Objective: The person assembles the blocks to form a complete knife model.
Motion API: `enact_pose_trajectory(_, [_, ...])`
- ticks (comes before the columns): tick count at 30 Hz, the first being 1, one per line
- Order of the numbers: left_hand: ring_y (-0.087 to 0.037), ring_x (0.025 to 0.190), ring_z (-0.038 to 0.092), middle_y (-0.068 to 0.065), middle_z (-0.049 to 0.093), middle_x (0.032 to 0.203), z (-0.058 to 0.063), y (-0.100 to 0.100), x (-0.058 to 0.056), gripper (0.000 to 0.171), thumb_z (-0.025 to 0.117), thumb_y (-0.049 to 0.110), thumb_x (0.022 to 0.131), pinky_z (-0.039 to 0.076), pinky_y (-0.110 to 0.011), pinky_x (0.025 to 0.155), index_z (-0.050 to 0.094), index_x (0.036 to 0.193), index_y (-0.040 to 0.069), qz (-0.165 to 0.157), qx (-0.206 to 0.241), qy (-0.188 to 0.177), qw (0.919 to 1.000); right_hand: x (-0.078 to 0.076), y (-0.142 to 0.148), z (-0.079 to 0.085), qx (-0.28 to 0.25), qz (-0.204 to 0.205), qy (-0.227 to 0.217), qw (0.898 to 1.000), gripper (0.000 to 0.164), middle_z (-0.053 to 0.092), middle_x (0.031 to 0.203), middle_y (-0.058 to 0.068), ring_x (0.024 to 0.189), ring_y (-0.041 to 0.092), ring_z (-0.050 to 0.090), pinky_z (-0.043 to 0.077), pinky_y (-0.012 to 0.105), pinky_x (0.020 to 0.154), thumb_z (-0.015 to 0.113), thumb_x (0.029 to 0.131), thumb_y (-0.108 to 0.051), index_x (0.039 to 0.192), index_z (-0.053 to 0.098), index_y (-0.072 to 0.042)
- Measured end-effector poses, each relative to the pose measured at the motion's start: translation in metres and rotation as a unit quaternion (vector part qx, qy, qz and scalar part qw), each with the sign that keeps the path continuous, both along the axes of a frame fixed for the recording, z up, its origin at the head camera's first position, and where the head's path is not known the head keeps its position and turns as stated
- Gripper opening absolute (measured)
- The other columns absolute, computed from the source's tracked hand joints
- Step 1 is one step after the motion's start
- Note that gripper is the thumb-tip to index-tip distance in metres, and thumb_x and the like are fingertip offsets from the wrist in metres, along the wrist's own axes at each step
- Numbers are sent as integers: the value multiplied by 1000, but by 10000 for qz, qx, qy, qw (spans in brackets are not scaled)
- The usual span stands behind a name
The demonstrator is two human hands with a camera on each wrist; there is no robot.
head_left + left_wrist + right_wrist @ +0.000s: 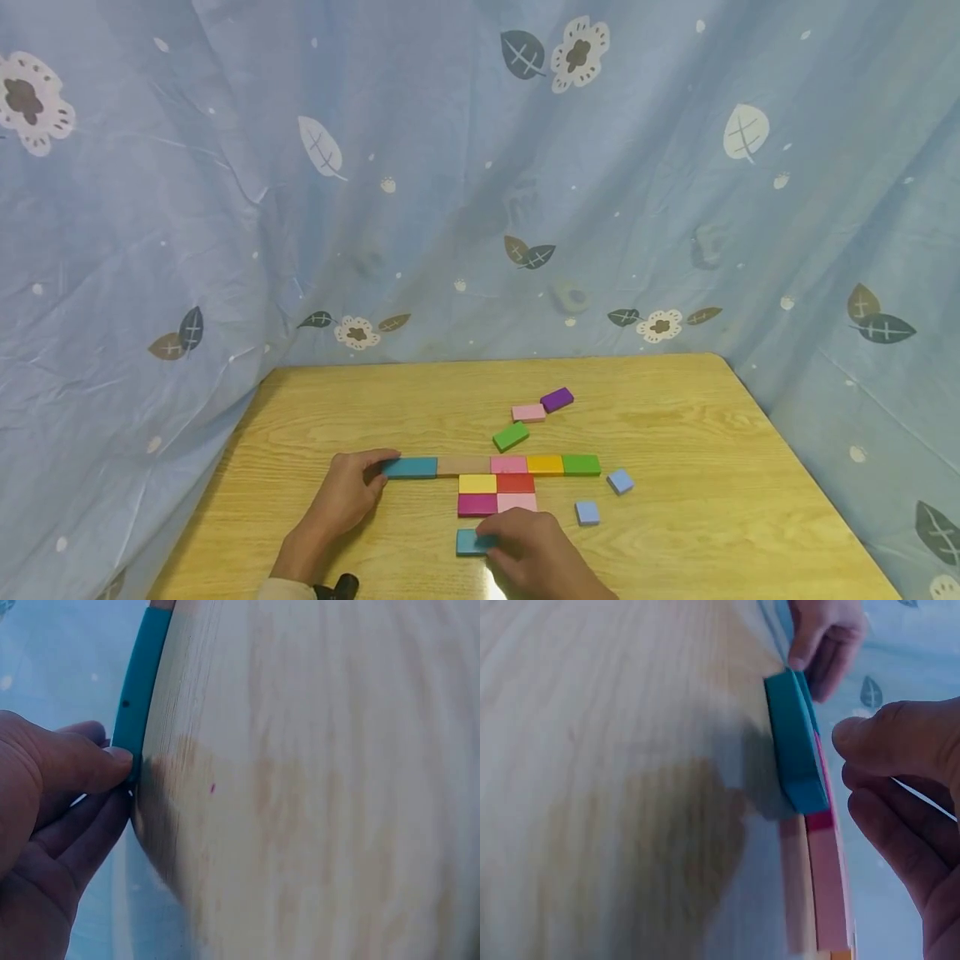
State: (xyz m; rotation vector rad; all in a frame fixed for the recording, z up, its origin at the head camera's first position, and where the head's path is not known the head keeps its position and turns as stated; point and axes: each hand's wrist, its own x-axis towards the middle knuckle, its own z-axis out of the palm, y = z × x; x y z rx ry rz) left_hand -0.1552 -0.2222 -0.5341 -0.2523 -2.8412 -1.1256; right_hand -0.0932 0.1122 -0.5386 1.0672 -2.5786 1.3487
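Note:
My left hand [341, 497] pinches the left end of a long blue wooden block [408, 468], the leftmost in a row. In the left wrist view the thumb [94, 765] lies on the block's near face, other fingers behind its end. My right hand [542, 546] hovers over the right end of a separate blue block [468, 543] in front of the others. The right wrist view has this blue block [795, 746] standing free beside the relaxed thumb [885, 742] and fingers, with a gap between. Between row and blue block lie yellow [477, 483], red [516, 482], magenta [477, 505] and light pink [517, 502] blocks.
The row continues with tan [462, 466], pink [508, 465], orange [545, 465] and green [581, 465] blocks. Behind it lie loose green [511, 436], pink [528, 413] and purple [557, 400] blocks. Two small light blue blocks [587, 512] sit right. A patterned curtain [450, 167] surrounds the wooden table [712, 500].

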Motion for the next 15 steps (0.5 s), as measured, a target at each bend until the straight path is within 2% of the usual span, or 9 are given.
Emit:
enact_pose_trajectory(6, [-30,126,76,-7,80,129,1,0,0,45,80,-11,92,63,-49,108,81,129,14,-17,-22,-15,10000,0,-9,3,391,-9,247,9989,21,79,103,-12,92,-3,67,64,19,84,79,94,3,106,83,-14])
enact_pose_trajectory(9, [-31,126,75,-7,80,130,1,0,0,45,80,-11,92,63,-49,108,81,129,14,6,-34,-18,10000,-1,-11,2,427,-160,553,9974,22,79,100,-10,91,-3,67,64,19,83,79,93,4,104,83,-14])
enact_pose_trajectory(15, [-32,129,74,-6,80,130,1,0,0,45,81,-10,91,61,-51,111,81,129,14,46,-82,-10,10000,-3,-14,4,536,-341,503,9967,22,78,99,-11,89,-4,64,63,18,81,77,93,4,103,83,-15])
